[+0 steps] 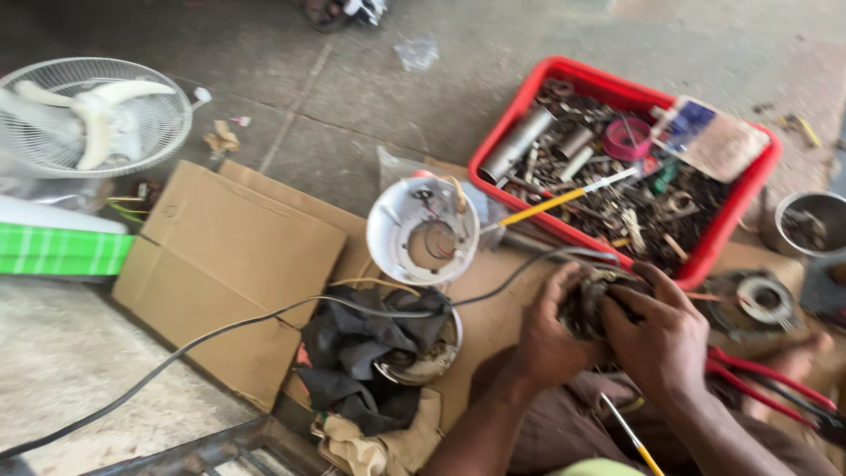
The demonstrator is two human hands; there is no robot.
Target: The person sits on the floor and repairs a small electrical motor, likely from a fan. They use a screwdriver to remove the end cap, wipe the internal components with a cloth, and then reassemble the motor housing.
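**Motor Part Clasped in Both Hands Beside the Red Crate**

Far left of the red crate, a white fan guard with blades was seen on the concrete. Flattened cardboard was spread between the two. Just left of the crate, a white round motor housing was lying open side up, with a dark rag below it. Directly below the crate's near edge, a dark, grimy motor part was gripped from the left by the left hand and covered from the right by the right hand, the fingers of both closed around it. Red-handled pliers were lying lower right of the crate.
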